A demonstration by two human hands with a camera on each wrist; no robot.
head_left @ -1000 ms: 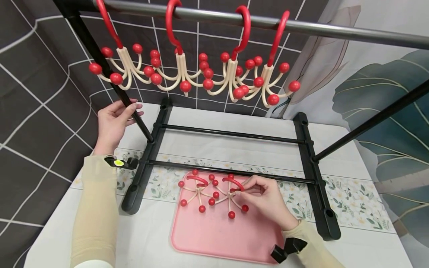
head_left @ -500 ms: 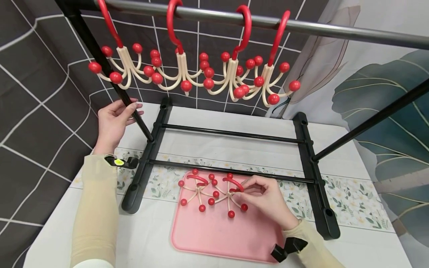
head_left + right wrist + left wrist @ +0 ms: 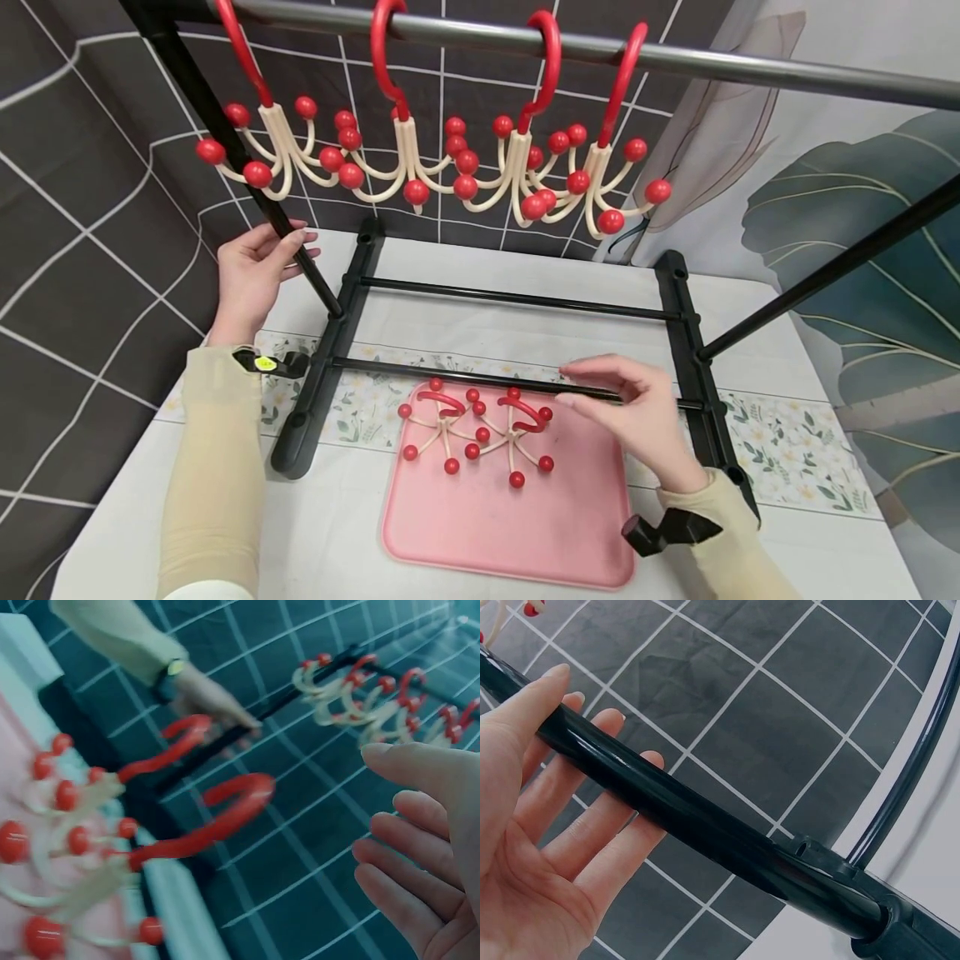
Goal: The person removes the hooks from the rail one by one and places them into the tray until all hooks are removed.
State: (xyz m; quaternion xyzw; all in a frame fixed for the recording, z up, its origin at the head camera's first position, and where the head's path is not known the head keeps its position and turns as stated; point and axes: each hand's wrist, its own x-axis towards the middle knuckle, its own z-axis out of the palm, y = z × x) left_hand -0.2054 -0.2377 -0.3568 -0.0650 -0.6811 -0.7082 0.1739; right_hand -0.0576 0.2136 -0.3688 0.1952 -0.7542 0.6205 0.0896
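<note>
My left hand (image 3: 251,279) holds the black upright post (image 3: 321,287) of a garment rack, its thumb on the near side and its fingers behind, as the left wrist view also shows. On the pink tray (image 3: 510,529) two hooked hangers stand side by side, a left one (image 3: 444,423) and a right one (image 3: 513,437). Each has a red hook and cream curved arms tipped with red balls. Just right of the right hanger, my right hand (image 3: 641,412) is raised over the tray's edge, thumb and fingers apart, holding nothing.
Several matching hangers (image 3: 519,162) hang from the rack's grey top rail (image 3: 735,73). Black lower crossbars (image 3: 517,294) join the rack's two feet (image 3: 303,433) on the white table (image 3: 322,533). A second slanted post (image 3: 825,279) rises at the right.
My right hand has let go of the right hanger's hook and moved right and slightly up. That hanger stays on the tray. The left hand keeps its place on the post.
</note>
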